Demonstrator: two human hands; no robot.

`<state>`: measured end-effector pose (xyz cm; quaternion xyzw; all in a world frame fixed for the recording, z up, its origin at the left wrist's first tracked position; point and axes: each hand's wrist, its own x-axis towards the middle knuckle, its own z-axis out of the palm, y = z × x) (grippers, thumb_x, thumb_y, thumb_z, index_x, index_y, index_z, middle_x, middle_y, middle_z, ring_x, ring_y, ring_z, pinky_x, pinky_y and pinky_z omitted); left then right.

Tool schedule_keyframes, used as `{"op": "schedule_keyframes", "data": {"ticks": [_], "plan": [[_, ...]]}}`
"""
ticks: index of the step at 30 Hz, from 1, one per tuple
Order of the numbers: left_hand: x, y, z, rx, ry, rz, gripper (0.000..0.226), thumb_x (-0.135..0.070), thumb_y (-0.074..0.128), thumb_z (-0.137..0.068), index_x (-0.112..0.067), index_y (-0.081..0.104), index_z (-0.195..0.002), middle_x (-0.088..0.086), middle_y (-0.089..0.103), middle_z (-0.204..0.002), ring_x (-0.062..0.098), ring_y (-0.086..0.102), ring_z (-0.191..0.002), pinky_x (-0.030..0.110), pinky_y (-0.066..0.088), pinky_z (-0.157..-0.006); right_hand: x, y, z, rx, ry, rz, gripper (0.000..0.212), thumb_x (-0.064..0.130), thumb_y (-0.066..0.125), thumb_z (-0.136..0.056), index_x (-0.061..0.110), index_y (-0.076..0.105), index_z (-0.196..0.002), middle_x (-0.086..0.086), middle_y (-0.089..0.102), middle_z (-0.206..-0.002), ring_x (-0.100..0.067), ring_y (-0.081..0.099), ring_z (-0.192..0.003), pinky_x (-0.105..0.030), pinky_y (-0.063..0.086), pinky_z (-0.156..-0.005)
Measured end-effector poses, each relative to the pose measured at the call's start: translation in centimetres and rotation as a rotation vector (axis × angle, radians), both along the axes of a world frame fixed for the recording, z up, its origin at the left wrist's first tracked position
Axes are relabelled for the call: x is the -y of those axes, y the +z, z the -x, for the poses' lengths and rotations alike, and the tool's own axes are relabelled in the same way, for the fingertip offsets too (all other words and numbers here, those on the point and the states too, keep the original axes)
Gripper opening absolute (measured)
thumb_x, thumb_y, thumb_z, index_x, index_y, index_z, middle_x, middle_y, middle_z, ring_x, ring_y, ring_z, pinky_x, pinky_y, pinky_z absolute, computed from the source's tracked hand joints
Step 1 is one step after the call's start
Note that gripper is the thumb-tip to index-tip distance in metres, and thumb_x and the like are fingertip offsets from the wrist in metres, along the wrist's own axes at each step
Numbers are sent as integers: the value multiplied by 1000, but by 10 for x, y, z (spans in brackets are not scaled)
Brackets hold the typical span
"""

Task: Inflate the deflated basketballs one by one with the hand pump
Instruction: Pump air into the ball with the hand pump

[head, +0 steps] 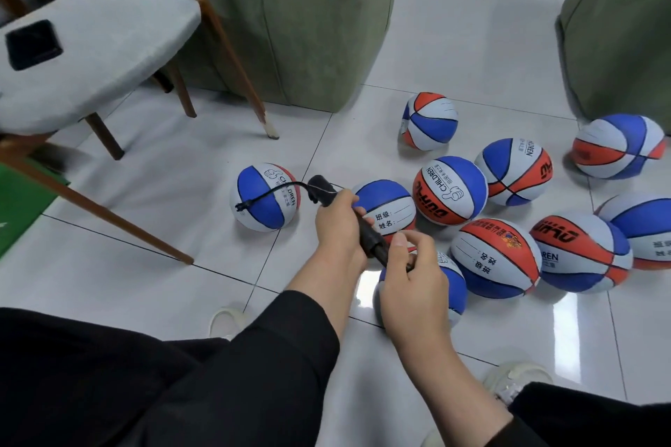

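A black hand pump (365, 229) is held above the tiled floor. My left hand (337, 225) grips its barrel. My right hand (410, 283) grips the handle end. The pump's black hose (276, 192) curves left, and its tip hangs in front of a blue, white and red basketball (264, 197) that stands apart on the left. I cannot tell whether the tip is in the ball. Several more basketballs of the same colours lie in a cluster (450, 190) to the right. One ball (455, 287) is partly hidden under my right hand.
A grey padded chair (94, 47) with wooden legs (90, 207) stands at the left. A green sofa (301, 36) is behind, another green seat (617, 29) at far right. A green mat (18, 207) lies at the left edge. My shoes (515, 381) rest on the floor.
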<state>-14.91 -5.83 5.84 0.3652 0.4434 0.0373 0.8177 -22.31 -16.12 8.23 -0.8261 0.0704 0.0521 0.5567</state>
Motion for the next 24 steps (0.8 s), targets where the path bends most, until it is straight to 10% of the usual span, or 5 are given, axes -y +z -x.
{"op": "schedule_keyframes", "data": {"ticks": [24], "plan": [[10, 11, 7, 4, 42, -5, 8, -10, 57, -90, -12, 51, -93, -1, 49, -58, 14, 47, -44, 22, 45, -47, 5, -2, -2, 10, 9, 1, 16, 41, 41, -104, 33, 53, -96, 13, 65, -77, 3, 59, -80, -13, 40, -60]]}}
